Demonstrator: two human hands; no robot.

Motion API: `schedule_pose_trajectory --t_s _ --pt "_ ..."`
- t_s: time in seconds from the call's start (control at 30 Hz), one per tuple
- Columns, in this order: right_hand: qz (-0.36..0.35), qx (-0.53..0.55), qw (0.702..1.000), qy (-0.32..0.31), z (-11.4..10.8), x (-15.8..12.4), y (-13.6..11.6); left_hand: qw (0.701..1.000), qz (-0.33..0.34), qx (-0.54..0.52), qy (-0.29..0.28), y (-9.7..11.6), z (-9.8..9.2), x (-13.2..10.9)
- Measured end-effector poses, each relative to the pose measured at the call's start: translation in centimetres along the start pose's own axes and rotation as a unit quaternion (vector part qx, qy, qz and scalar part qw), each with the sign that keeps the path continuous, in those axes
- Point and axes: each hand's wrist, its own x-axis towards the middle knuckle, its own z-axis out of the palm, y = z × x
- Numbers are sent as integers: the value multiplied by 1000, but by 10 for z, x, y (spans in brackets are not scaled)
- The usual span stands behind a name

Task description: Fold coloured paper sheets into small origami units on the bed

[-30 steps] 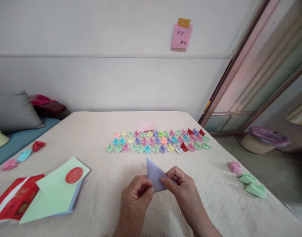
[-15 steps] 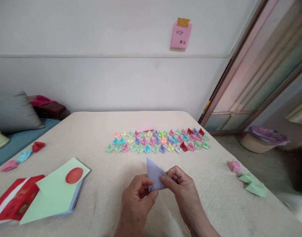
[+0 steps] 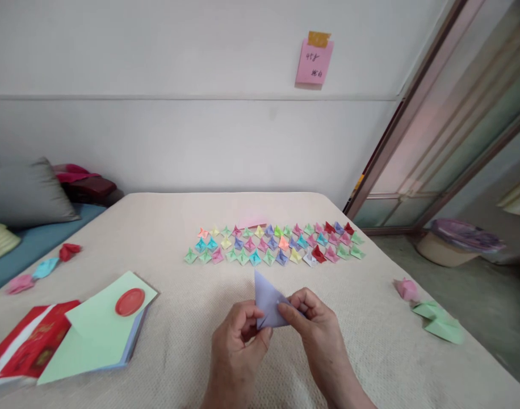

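Note:
A folded piece of lavender paper, roughly triangular with one point upward, is held above the cloth-covered table. My left hand pinches its lower left corner between thumb and fingers. On its right side, my right hand grips the paper, thumb pressed on the near face and fingers behind. Beyond both hands lie several small folded paper pieces of many colours, set out in three rows.
At left, a red round disc rests on a stack of light green paper, beside a red packet. Folded papers lie at the left edge; pink and green ones lie at right. A pink note hangs on the wall.
The view has shifted slightly, so everything sits a little further right in the picture. Both hands keep nearly the same grip on the lavender paper.

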Motion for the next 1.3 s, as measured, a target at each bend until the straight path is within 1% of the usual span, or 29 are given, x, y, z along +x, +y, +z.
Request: schedule_pose_trajectory --t_s 0.17,0.4,0.6,0.8,0.87,1.03,1.3 --pt "0 3 1000 -5 0 0 2 1000 4 16 -5 -2 -1 1" --pt "-1 1 1000 4 2 -2 3 1000 8 17 5 -4 -1 2" --pt "-3 8 1000 15 5 -2 4 999 -32 -10 10 -7 -1 3" --pt "4 15 1000 23 6 -2 5 997 -40 -38 53 -6 5 2" --pt "11 33 999 23 7 -2 4 997 -38 -38 56 -5 5 1" --pt "33 103 994 6 8 -4 2 997 -35 -40 57 -2 5 0" --pt "48 122 991 -21 7 1 1 997 -36 -36 56 -2 4 0"
